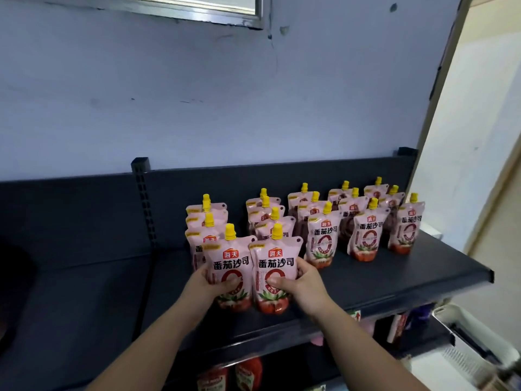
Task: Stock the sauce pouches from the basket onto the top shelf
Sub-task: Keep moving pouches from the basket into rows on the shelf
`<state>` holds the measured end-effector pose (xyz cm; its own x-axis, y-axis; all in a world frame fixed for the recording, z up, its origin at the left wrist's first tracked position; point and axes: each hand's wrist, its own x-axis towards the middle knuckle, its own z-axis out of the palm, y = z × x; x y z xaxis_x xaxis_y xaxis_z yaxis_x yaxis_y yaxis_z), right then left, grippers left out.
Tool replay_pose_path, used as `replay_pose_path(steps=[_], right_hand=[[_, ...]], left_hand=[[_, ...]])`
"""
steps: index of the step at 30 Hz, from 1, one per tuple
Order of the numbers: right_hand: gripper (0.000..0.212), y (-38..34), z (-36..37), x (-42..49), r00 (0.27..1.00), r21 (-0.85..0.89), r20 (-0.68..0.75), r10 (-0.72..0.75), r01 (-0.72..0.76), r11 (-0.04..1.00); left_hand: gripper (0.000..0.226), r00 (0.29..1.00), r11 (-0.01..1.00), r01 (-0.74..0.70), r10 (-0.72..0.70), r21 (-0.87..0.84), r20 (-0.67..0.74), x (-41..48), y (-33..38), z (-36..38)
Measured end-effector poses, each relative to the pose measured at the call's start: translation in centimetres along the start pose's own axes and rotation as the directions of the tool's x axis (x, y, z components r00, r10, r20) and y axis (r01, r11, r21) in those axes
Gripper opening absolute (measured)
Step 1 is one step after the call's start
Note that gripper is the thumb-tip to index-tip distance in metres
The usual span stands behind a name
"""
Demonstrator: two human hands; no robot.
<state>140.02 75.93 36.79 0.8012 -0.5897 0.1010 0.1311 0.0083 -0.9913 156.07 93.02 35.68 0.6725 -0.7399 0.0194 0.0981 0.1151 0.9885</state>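
Two pink sauce pouches with yellow caps stand upright side by side at the front of the dark top shelf (408,280). My left hand (210,286) grips the left pouch (229,266) at its lower left side. My right hand (301,283) grips the right pouch (275,265) at its lower right side. Behind them, several more pouches (363,232) stand in rows running back to the shelf's rear panel. The basket is not clearly in view.
The left half of the shelf (79,292) holds no pouches, past an upright slotted post (142,198). Red sauce packs (245,373) sit on the lower shelf. A white bin (473,351) stands at the lower right. A pale wall rises behind.
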Motion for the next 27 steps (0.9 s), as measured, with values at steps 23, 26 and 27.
replay_pose_path(steps=[23, 26, 27], right_hand=[[0.062, 3.4, -3.3, 3.2, 0.993, -0.407, 0.12, 0.017, 0.034, 0.913], [0.057, 3.7, -3.6, 3.3, 0.997, -0.437, 0.081, 0.019, 0.019, 0.899], [0.055, 3.8, -3.7, 3.3, 0.997, -0.441, 0.07, 0.013, 0.019, 0.897]], left_hand=[[0.055, 0.958, 0.895, 0.026, 0.105, 0.446, -0.266, -1.2, -2.5, -2.8], [0.051, 0.946, 0.891, 0.032, 0.119, 0.452, -0.302, -1.4, -2.7, -3.1], [0.051, 0.944, 0.891, 0.03, 0.125, 0.454, -0.307, -1.4, -2.7, -3.1]])
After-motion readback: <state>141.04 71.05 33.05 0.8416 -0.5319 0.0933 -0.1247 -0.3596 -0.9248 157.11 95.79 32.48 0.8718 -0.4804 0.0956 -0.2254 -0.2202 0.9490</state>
